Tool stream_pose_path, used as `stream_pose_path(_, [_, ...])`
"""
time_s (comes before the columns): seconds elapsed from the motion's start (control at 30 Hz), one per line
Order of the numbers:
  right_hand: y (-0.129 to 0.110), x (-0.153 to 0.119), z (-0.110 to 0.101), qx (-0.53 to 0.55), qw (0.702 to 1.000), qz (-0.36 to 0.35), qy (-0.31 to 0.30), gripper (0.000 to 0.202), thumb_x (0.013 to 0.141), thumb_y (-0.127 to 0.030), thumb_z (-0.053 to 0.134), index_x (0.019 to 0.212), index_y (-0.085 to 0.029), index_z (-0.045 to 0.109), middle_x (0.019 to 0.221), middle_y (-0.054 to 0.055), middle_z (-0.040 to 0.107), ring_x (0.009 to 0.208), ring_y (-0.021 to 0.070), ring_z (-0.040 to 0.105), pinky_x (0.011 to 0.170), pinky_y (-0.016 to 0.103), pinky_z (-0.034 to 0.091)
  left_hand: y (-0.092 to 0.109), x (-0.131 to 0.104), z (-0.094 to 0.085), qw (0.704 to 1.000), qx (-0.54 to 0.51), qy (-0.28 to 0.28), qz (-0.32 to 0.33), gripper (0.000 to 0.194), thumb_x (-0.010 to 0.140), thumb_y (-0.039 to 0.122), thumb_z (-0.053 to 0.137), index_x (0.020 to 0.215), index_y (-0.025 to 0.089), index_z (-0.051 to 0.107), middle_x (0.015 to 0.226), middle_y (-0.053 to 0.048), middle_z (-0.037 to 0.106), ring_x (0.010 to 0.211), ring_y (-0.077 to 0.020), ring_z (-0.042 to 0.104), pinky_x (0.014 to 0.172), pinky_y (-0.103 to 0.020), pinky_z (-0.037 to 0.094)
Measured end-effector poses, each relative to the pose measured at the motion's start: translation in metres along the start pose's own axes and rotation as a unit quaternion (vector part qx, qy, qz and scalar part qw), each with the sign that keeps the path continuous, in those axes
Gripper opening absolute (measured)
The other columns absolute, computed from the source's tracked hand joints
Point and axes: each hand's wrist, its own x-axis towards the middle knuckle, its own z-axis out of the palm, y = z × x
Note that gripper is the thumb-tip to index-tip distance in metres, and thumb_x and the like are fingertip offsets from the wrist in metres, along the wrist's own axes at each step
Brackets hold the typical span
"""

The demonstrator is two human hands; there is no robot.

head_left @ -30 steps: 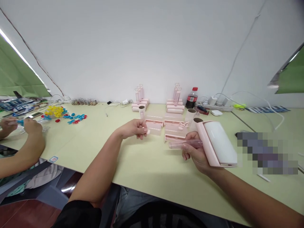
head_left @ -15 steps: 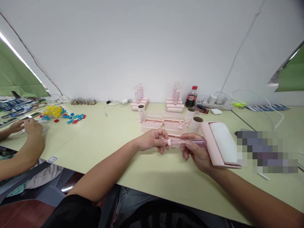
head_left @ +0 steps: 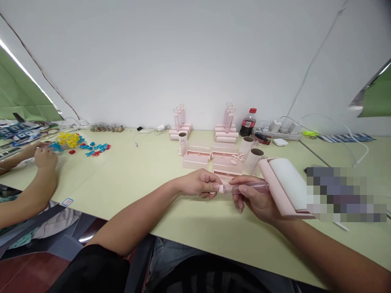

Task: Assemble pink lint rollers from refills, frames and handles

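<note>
A lint roller with a clear pink handle and a wide white roll in a pink cover is held above the table. My right hand is closed around the handle, with the roll head out to the right beyond the wrist. At the handle's left end, my left hand pinches the pale end cap between thumb and fingers. Part of this end is hidden by the fingers. Just behind my hands lies an open pink box, partly covered by them.
More open pink boxes and cardboard-cored rolls stand behind. Finished-looking rollers stand upright near the wall beside a cola bottle. A power strip is at right. A co-worker's arm is at left near coloured pieces.
My left hand has shifted slightly right, its fingers drawn closer around the handle's end. The view has tilted a little. My right hand keeps its hold on the roller.
</note>
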Motion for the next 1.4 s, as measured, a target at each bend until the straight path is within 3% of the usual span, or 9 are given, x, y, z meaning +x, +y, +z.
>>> stream_pose_path(0.33, [-0.02,-0.004,0.013,-0.038,0.995,-0.084,0.027,0.027,0.08,-0.044,0.071,0.091,-0.019,0.07,0.054,0.001,0.066,0.044,0.0173,0.062,0.041,0.029,0.05,-0.008,0.007,0.016,0.997,-0.003,0.067,0.048,0.049,0.077,0.059,0.067,0.088,0.012,0.062,0.059,0.003,0.057,0.04,-0.0041,0.043,0.041,-0.019,0.03])
stream_pose_path(0.57, [-0.026,-0.011,0.022,-0.072,0.989,-0.121,0.051,0.023,0.078,-0.042,0.074,0.085,-0.021,0.072,0.065,0.005,0.07,0.052,0.02,0.068,0.041,0.029,0.052,-0.013,0.009,0.028,0.991,-0.058,0.094,0.077,0.05,0.076,0.061,0.068,0.086,0.013,0.059,0.059,0.004,0.058,0.035,-0.0034,0.041,0.036,-0.018,0.028])
stream_pose_path(0.77, [-0.025,0.001,0.009,-0.114,0.984,-0.119,0.075,0.032,0.075,-0.051,0.074,0.083,-0.02,0.071,0.058,0.003,0.067,0.046,0.0181,0.063,0.039,0.028,0.049,-0.02,0.018,0.03,0.991,-0.036,0.098,0.081,0.047,0.081,0.061,0.061,0.082,0.014,0.057,0.063,0.002,0.06,0.037,-0.0051,0.047,0.037,-0.019,0.032])
stream_pose_path(0.87, [-0.029,0.009,0.0,-0.207,0.96,-0.146,0.117,0.037,0.073,-0.058,0.072,0.075,-0.021,0.072,0.062,0.005,0.067,0.054,0.0188,0.063,0.049,0.032,0.052,-0.024,0.023,0.032,0.993,0.006,0.094,0.076,0.049,0.085,0.063,0.054,0.082,0.015,0.056,0.066,0.001,0.061,0.039,-0.0053,0.047,0.04,-0.019,0.036])
stream_pose_path(0.97, [-0.032,0.009,0.0,-0.231,0.948,-0.18,0.128,0.033,0.076,-0.055,0.07,0.073,-0.023,0.072,0.076,0.007,0.071,0.074,0.0233,0.068,0.068,0.037,0.057,-0.024,0.024,0.031,0.988,0.085,0.1,0.076,0.048,0.091,0.061,0.045,0.088,0.015,0.059,0.072,0.0,0.063,0.043,-0.0059,0.046,0.045,-0.021,0.04])
stream_pose_path(1.07, [-0.029,0.005,0.007,-0.19,0.96,-0.174,0.108,0.024,0.082,-0.047,0.068,0.078,-0.024,0.069,0.088,0.008,0.075,0.086,0.025,0.07,0.079,0.04,0.057,-0.017,0.018,0.02,0.938,0.268,0.184,0.124,0.041,0.094,0.051,0.045,0.095,0.016,0.066,0.084,-0.004,0.068,0.064,-0.0112,0.057,0.063,-0.025,0.047])
stream_pose_path(1.2, [-0.022,0.0,0.012,-0.176,0.969,-0.15,0.091,0.021,0.084,-0.043,0.068,0.078,-0.023,0.061,0.092,0.008,0.076,0.087,0.0241,0.071,0.076,0.038,0.057,-0.005,0.007,-0.012,0.797,0.502,0.319,0.11,0.028,0.094,0.035,0.048,0.104,0.016,0.067,0.105,-0.01,0.068,0.1,-0.0214,0.059,0.091,-0.036,0.045])
stream_pose_path(1.3, [-0.015,-0.001,0.01,-0.18,0.973,-0.121,0.071,0.022,0.084,-0.042,0.067,0.077,-0.023,0.058,0.083,0.007,0.075,0.076,0.022,0.07,0.066,0.034,0.056,-0.004,0.0,-0.036,0.739,0.581,0.34,0.024,0.033,0.09,0.028,0.052,0.12,0.017,0.061,0.125,-0.011,0.061,0.119,-0.0266,0.052,0.102,-0.043,0.039])
stream_pose_path(1.4, [-0.014,-0.005,0.007,-0.188,0.979,-0.061,0.042,0.023,0.083,-0.043,0.066,0.083,-0.022,0.058,0.062,0.001,0.066,0.048,0.0156,0.058,0.045,0.028,0.049,-0.007,-0.004,-0.048,0.723,0.613,0.314,-0.058,0.048,0.087,0.028,0.054,0.134,0.019,0.051,0.139,-0.011,0.052,0.128,-0.0294,0.046,0.104,-0.047,0.038])
